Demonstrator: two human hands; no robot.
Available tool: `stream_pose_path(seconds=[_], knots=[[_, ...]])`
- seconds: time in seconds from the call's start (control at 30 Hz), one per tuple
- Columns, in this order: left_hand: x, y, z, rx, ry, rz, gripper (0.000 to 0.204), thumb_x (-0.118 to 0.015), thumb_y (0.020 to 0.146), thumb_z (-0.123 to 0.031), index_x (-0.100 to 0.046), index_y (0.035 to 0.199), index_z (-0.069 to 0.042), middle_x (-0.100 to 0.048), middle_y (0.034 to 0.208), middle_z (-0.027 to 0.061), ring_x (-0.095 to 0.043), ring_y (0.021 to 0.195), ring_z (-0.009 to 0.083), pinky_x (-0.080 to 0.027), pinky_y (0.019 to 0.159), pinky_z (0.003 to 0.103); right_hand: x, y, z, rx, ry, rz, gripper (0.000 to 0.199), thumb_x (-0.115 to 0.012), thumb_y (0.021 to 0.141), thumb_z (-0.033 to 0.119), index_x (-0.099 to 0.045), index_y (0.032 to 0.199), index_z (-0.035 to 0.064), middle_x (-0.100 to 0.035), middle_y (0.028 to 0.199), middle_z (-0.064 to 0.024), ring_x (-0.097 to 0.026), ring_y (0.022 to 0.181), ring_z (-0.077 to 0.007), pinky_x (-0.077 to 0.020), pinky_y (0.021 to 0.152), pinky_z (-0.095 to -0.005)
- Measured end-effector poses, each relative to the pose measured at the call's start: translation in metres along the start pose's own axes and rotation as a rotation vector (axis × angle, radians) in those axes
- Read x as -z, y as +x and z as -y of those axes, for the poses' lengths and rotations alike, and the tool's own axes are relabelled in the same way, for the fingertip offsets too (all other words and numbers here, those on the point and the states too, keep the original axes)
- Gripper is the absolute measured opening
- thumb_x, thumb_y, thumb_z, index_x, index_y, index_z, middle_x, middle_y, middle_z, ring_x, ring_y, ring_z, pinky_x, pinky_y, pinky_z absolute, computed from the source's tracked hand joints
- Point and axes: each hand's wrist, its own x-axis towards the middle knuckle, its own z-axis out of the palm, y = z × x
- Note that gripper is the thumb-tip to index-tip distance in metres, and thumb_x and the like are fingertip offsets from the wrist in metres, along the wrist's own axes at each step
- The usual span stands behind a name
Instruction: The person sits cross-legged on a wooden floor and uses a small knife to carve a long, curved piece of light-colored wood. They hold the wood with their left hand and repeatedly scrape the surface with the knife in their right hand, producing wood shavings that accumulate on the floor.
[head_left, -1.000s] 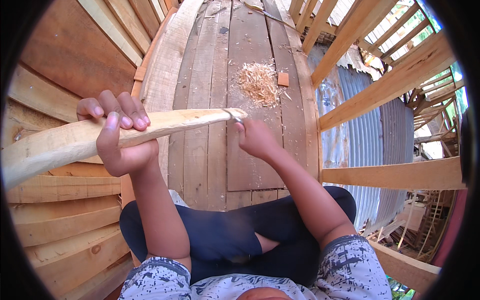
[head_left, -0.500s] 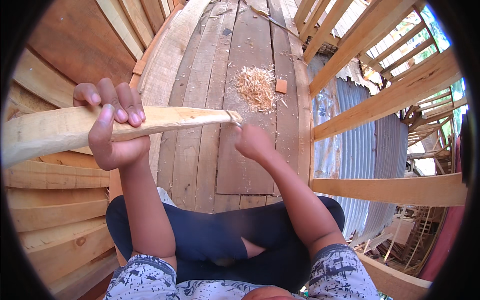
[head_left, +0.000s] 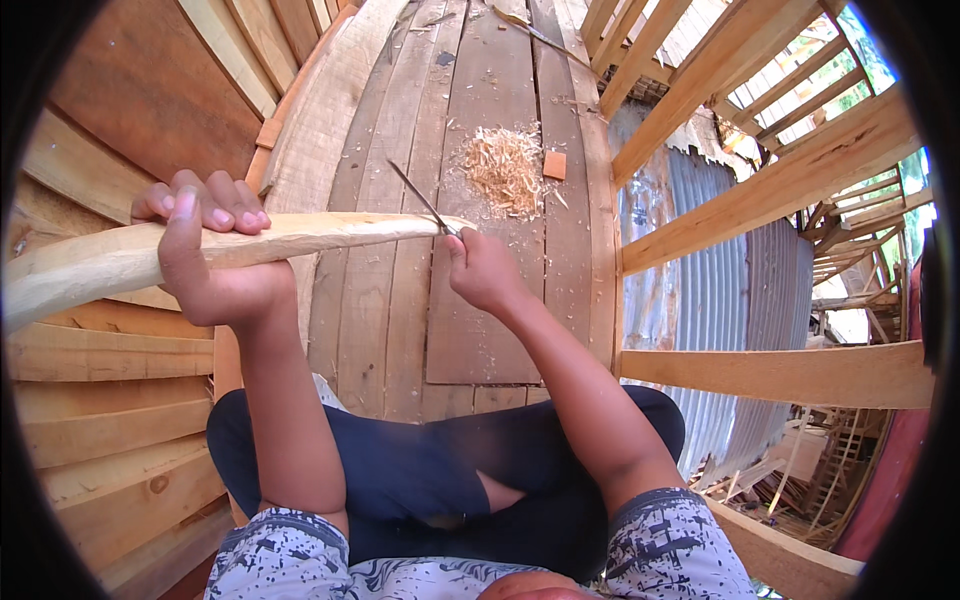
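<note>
A long, pale wooden piece (head_left: 330, 232) reaches in from the left and tapers to a narrow tip over the floor. My left hand (head_left: 205, 240) is wrapped round its thicker part, thumb on the near side and fingers over the top. At the tip, my right hand (head_left: 480, 268) is closed round the handle of a knife (head_left: 415, 190). The thin dark blade slants across the wood near the tip and points away to the upper left. Most of the handle is hidden in my fist.
A heap of wood shavings (head_left: 502, 172) lies on the plank floor (head_left: 480, 335), beside a small orange-brown block (head_left: 555, 165). Stacked boards (head_left: 115, 400) form a wall at left. Wooden rails (head_left: 770, 375) and corrugated metal sheets (head_left: 715, 300) border the right.
My right hand has moved slightly left along the tip, and the knife blade now shows clearly, angled away from me. The left hand has shifted slightly left and its fingers lie flatter.
</note>
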Motion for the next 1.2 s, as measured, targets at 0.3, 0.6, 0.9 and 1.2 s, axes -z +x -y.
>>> stream_pose_path(seconds=[0.3, 0.6, 0.9, 1.2], knots=[[-0.001, -0.001, 0.0, 0.025, 0.013, -0.01, 0.012, -0.056, 0.081, -0.012, -0.044, 0.084, -0.014, -0.037, 0.06, -0.0001, -0.034, 0.048, 0.0106, -0.035, 0.048, 0.023, -0.005, 0.0, -0.014, 0.125, -0.049, -0.16, 0.036, -0.049, 0.1, 0.026, -0.056, 0.081, -0.0032, -0.06, 0.069, -0.0278, -0.059, 0.069, -0.0484, -0.0448, 0.065, -0.0558], [-0.005, -0.001, 0.0, 0.029, 0.055, -0.042, 0.012, -0.055, 0.081, -0.014, -0.044, 0.077, -0.015, -0.036, 0.061, -0.0003, -0.035, 0.05, 0.0108, -0.033, 0.051, 0.024, 0.003, -0.001, 0.0, 0.072, -0.035, -0.057, 0.036, -0.046, 0.1, 0.027, -0.06, 0.091, -0.0055, -0.065, 0.078, -0.0297, -0.064, 0.076, -0.0479, -0.0506, 0.072, -0.0558], [-0.001, 0.0, 0.0, 0.03, 0.034, 0.002, 0.012, -0.054, 0.082, -0.014, -0.043, 0.079, -0.016, -0.036, 0.061, -0.0007, -0.034, 0.05, 0.0103, -0.033, 0.05, 0.023, -0.004, -0.004, -0.02, -0.023, -0.115, -0.046, 0.035, -0.047, 0.101, 0.025, -0.062, 0.089, -0.004, -0.062, 0.073, -0.0292, -0.062, 0.071, -0.0469, -0.0474, 0.068, -0.0556], [0.001, -0.004, -0.001, -0.005, 0.091, -0.018, 0.011, -0.055, 0.084, -0.014, -0.044, 0.082, -0.015, -0.037, 0.061, -0.0012, -0.035, 0.051, 0.0102, -0.035, 0.051, 0.024, -0.001, -0.013, 0.012, 0.058, -0.098, -0.025, 0.038, -0.045, 0.101, 0.028, -0.062, 0.096, -0.0045, -0.066, 0.083, -0.0299, -0.064, 0.079, -0.0475, -0.0501, 0.073, -0.056]])
